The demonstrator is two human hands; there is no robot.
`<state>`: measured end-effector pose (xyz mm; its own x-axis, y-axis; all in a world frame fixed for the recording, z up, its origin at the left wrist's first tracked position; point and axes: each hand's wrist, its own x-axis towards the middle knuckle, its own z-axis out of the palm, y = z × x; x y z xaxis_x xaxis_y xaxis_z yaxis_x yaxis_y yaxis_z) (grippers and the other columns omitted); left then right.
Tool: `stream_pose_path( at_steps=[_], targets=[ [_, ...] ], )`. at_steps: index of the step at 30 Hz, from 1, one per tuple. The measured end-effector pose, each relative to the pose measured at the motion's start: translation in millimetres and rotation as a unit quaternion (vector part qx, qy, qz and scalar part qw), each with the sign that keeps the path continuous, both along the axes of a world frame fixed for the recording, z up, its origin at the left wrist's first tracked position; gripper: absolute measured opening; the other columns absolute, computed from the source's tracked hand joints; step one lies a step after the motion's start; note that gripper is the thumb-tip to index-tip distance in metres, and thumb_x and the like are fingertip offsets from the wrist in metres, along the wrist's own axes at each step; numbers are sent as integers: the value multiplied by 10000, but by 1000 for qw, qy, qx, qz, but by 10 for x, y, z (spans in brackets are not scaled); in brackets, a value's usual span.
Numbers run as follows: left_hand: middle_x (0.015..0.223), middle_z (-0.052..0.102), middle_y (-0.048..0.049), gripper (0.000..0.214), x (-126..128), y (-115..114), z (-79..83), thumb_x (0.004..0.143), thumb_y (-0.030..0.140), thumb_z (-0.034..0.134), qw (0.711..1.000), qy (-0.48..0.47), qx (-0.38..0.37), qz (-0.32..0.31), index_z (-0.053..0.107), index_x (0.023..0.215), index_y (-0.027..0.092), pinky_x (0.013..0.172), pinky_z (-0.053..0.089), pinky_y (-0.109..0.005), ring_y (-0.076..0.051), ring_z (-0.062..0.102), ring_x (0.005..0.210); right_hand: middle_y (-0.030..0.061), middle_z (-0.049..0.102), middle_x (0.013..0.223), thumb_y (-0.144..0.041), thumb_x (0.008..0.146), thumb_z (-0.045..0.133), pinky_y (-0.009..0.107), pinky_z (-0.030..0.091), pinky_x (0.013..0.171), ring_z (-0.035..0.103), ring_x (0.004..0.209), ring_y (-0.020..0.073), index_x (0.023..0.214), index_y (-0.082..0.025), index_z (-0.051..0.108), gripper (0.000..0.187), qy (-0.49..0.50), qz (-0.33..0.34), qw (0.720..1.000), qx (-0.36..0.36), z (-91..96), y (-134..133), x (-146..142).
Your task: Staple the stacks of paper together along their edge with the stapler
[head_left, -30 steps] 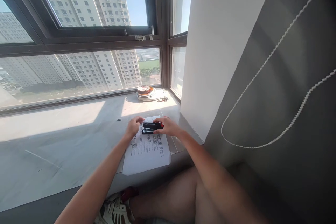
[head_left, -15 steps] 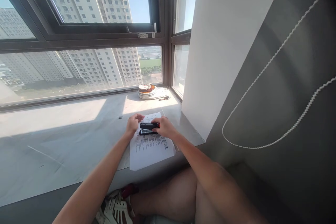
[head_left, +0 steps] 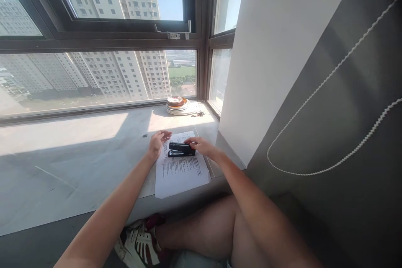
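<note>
A black stapler (head_left: 181, 149) lies across the printed paper (head_left: 180, 180), its arm raised from its base at the left end. My right hand (head_left: 201, 146) grips the stapler's right end, fingers over the top. At the paper's upper left edge, my left hand (head_left: 159, 143) has its fingers stretched out and holds nothing visible. Part of the sheet is hidden by the stapler and my hands.
Small dark strips (head_left: 145, 135) lie on the pale sill (head_left: 78, 171), left of my left hand. A stack of plates (head_left: 177, 106) stands in the window corner beside a small dark item (head_left: 197, 114). A beaded cord (head_left: 301, 174) hangs by the right wall.
My right hand has slid back to the stapler's right end, showing more of the stapler. My left hand's fingers have spread a little. The view has shifted slightly.
</note>
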<state>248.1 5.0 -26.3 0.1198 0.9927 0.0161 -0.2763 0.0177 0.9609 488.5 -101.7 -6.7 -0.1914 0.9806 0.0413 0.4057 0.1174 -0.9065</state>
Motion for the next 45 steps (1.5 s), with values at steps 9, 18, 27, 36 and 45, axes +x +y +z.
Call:
stream_pose_path(
  at_steps=[9, 18, 27, 36, 45],
  targets=[
    [1067, 794, -198, 240, -183, 86, 156, 951, 70, 484, 981, -130, -143, 16, 718, 999, 99, 990, 633, -392, -234, 785, 1037, 40, 771, 1025, -325, 839, 773, 309, 476, 814, 558, 763, 150, 1161, -223, 845, 345, 52, 7, 998, -41, -16, 26, 182],
    [1122, 798, -202, 303, -172, 68, 187, 913, 68, 545, 975, -150, -161, 18, 732, 1150, 89, 997, 635, -417, -252, 787, 1063, 78, 754, 1232, -541, 839, 864, 376, 485, 961, 595, 1123, 261, 1245, -270, 816, 491, -93, 7, 986, 141, 154, -151, -75],
    [1144, 803, -188, 186, -141, 7, 230, 941, 129, 578, 983, -152, -105, 18, 758, 977, 100, 1067, 604, -376, -235, 779, 1101, 29, 797, 930, -277, 838, 885, 336, 503, 880, 708, 912, 225, 1064, -240, 839, 233, -144, -33, 973, 179, 78, -205, -457],
    [1143, 783, -175, 362, -134, -155, 321, 1067, 441, 569, 967, -75, -120, -212, 720, 1218, 148, 823, 672, -388, -278, 790, 995, 126, 778, 1201, -79, 1071, 492, 470, 489, 1099, 669, 1152, 259, 1279, -204, 734, 344, -305, -55, 840, 446, 96, -261, -495],
    [1034, 800, -118, 315, -107, -129, 238, 909, 84, 759, 969, -32, -70, -234, 741, 1222, 120, 741, 650, -225, -188, 785, 876, 117, 782, 1118, -82, 1087, 424, 449, 503, 1128, 671, 1136, 254, 1200, -187, 749, 360, -331, -23, 816, 473, 25, -195, -603]
  ],
)
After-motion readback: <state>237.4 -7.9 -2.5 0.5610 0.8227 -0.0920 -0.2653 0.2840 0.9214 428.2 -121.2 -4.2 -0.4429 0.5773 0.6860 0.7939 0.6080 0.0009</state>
